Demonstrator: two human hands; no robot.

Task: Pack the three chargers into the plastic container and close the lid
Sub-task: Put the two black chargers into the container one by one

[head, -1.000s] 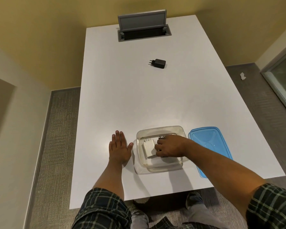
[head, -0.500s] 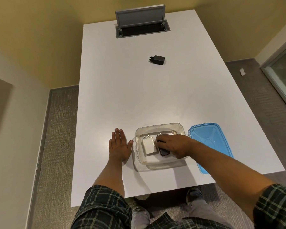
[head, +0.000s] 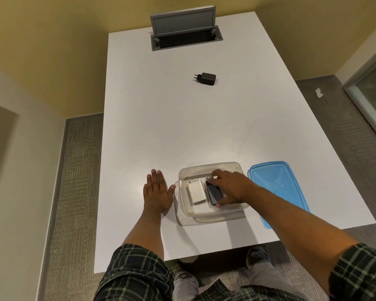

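Observation:
A clear plastic container (head: 211,167) stands near the table's front edge. Inside it a white charger (head: 196,191) lies on the left, with a black charger (head: 213,192) right beside it. My right hand (head: 232,187) reaches into the container, fingertips at the black charger's prong end and thumb at its near end. My left hand (head: 159,190) lies flat on the table just left of the container, fingers apart. Another black charger (head: 206,78) lies far up the table. The blue lid (head: 278,187) rests to the right of the container.
The white table (head: 161,127) is long and narrow. At its far end an open grey cable box (head: 185,33) has its flap raised. Grey carpet runs along both sides, and a glass panel stands at the far right.
My right hand has shifted right inside the container, uncovering the black charger now lying beside the white one. My left hand has stayed flat.

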